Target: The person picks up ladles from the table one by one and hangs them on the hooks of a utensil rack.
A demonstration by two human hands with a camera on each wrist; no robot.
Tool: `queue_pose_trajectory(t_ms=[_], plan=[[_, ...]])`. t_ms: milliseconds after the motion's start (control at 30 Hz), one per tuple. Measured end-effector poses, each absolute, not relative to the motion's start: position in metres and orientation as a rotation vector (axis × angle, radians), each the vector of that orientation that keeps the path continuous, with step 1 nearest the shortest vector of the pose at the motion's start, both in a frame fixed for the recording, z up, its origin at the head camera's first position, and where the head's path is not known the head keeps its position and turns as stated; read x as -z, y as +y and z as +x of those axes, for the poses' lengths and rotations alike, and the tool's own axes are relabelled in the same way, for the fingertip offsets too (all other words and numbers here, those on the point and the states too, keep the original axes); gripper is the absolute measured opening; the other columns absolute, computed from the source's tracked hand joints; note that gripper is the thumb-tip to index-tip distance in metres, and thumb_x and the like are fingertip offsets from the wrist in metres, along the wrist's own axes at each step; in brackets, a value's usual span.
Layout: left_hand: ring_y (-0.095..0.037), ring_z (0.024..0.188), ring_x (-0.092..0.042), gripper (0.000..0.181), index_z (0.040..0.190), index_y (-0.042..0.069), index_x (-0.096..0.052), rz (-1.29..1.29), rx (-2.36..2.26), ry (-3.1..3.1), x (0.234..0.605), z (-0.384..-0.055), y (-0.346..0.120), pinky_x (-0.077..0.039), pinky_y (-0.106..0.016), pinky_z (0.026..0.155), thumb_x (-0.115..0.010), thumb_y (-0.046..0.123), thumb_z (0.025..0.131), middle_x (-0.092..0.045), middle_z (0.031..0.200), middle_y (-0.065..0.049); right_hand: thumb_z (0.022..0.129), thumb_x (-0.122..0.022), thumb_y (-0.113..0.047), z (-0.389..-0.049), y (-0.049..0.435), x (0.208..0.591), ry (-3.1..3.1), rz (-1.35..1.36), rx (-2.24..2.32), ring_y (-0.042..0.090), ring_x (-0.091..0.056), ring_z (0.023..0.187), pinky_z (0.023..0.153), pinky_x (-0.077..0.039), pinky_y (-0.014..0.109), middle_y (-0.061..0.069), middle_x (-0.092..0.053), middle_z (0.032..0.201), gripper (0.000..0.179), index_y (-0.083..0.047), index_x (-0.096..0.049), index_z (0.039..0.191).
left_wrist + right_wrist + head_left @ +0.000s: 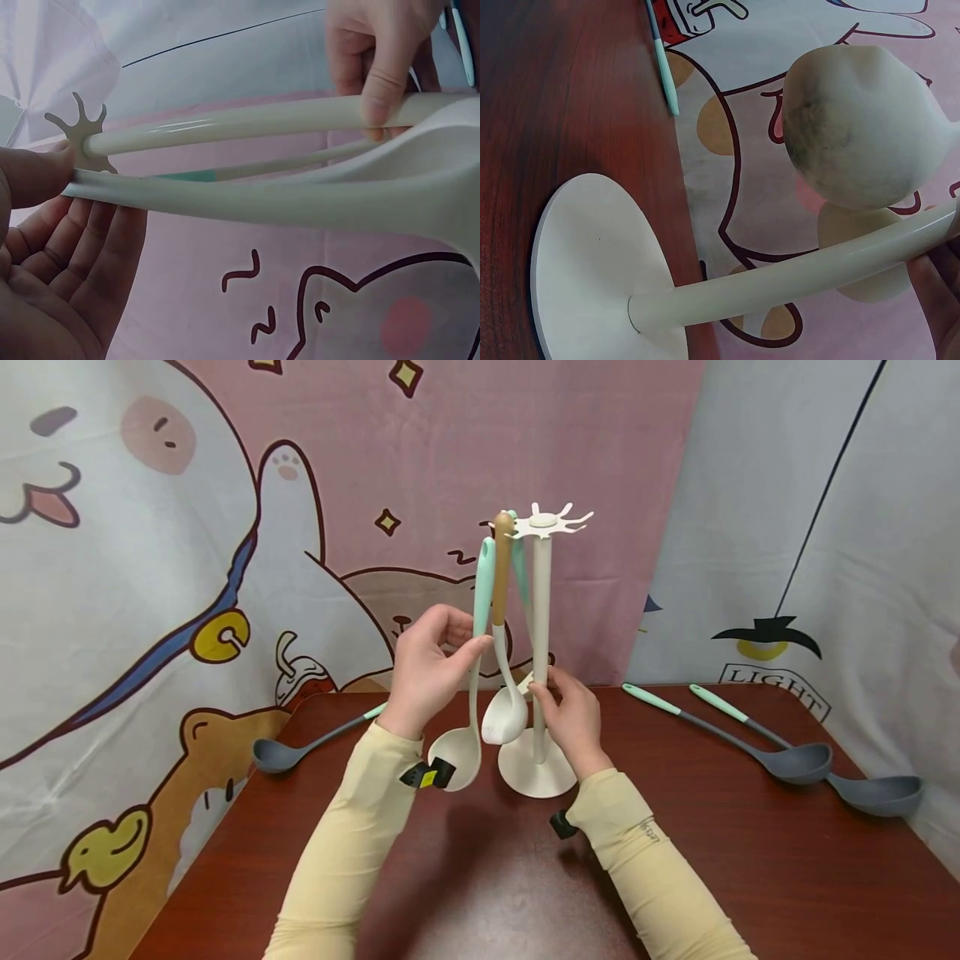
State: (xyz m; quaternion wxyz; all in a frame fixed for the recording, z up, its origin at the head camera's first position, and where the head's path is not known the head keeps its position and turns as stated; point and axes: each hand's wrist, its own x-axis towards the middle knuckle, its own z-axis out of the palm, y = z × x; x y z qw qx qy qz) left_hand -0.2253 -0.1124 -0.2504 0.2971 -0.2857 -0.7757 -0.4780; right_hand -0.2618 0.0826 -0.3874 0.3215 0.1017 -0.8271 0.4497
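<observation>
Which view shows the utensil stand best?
Head: the stand shows from hooked top to round base. Left wrist catches top and pole, no base; right wrist, lower pole and cropped base, no top.

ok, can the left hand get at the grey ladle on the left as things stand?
Probably not yet: the left hand is pinching a mint-handled white ladle. Were it free, nothing visible seems to block the way to the grey ladle.

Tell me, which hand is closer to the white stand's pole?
Right. The right hand grips the pole; the left hand is off to its left, pinching a mint-handled ladle.
</observation>
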Motion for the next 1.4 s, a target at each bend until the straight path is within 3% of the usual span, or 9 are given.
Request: queue_pose_trajectory(t_ms=[367,1400], plan=[[-0.013,0.073,-0.063,0.019,0.098,0.004,-0.066,-0.722,1.257,-2.077,0.241,-0.232,-0.101,-0.054,-0.028,0.067,-0.078,0.013,0.087,-0.066,0.085,-0.005,0.093,-0.072,-0.026,-0.262,0.082,0.388,-2.187,0.254,-1.190,0.026,-0.068,0.089,0.074,-0.055,0.043,0.009,-0.072,0.100,0.024,-0.012,-0.070,0.112],[-0.014,0.076,-0.064,0.021,0.101,0.004,-0.065,-0.702,1.236,-2.151,0.248,-0.239,-0.089,-0.054,-0.026,0.070,-0.077,0.015,0.088,-0.067,0.087,-0.006,0.092,-0.072,-0.024,-0.262,0.081,0.387,-2.182,0.272,-1.172,0.027,-0.069,0.090,0.075,-0.055,0.044,0.010,-0.072,0.100,0.023,-0.011,-0.071,0.110]])
